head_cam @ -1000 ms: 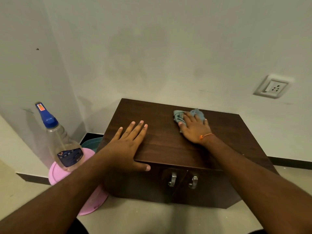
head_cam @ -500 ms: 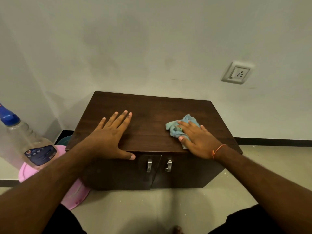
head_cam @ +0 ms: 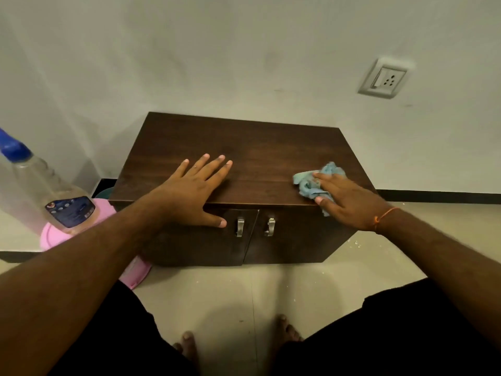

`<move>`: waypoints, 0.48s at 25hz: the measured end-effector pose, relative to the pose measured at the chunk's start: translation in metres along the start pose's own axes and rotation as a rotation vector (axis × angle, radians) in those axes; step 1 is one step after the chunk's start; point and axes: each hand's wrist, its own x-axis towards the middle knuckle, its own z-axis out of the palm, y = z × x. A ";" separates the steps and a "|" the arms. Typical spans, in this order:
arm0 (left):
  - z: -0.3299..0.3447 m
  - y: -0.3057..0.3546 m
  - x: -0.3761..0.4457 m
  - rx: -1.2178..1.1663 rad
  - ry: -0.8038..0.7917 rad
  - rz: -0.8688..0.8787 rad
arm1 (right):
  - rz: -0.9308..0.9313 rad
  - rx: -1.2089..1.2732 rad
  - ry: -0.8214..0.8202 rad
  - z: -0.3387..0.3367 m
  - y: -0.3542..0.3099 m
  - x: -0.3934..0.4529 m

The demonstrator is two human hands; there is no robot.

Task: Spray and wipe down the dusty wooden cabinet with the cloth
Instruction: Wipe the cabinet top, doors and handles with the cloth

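A low dark wooden cabinet with two metal door handles stands against the white wall. My left hand lies flat on the front left of its top, fingers spread, thumb over the front edge. My right hand presses a crumpled light-blue cloth onto the top near the front right corner. A clear spray bottle with a blue nozzle stands to the left of the cabinet on a pink lid.
The pink lid rests on the floor beside the cabinet's left side, with a teal rim behind it. A wall socket sits above right. My bare feet are on the tiled floor in front.
My right hand has dragged the cloth from the back middle of the top to the front right corner. My left hand stays flat on the top.
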 end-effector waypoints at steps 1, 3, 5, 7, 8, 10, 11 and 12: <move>0.000 0.002 0.000 0.005 -0.010 0.003 | 0.086 0.034 0.026 -0.002 0.016 -0.007; 0.002 0.003 -0.003 0.017 -0.002 0.007 | 0.266 0.066 0.079 -0.005 0.041 -0.016; 0.002 0.004 -0.004 0.031 0.014 0.007 | 0.415 0.100 0.125 -0.004 0.047 -0.019; 0.001 0.007 -0.007 0.030 0.030 0.023 | 0.502 0.036 0.200 0.004 0.033 -0.025; -0.001 0.009 -0.007 0.028 0.036 0.032 | 0.515 -0.038 0.230 0.005 0.022 -0.029; -0.005 0.016 -0.009 0.036 0.027 0.054 | 0.484 -0.178 0.249 0.007 -0.007 -0.043; -0.006 0.020 -0.010 0.042 0.028 0.066 | 0.420 -0.187 0.267 0.009 -0.021 -0.051; -0.008 0.026 -0.013 0.043 0.026 0.070 | 0.338 -0.139 0.274 0.012 -0.037 -0.057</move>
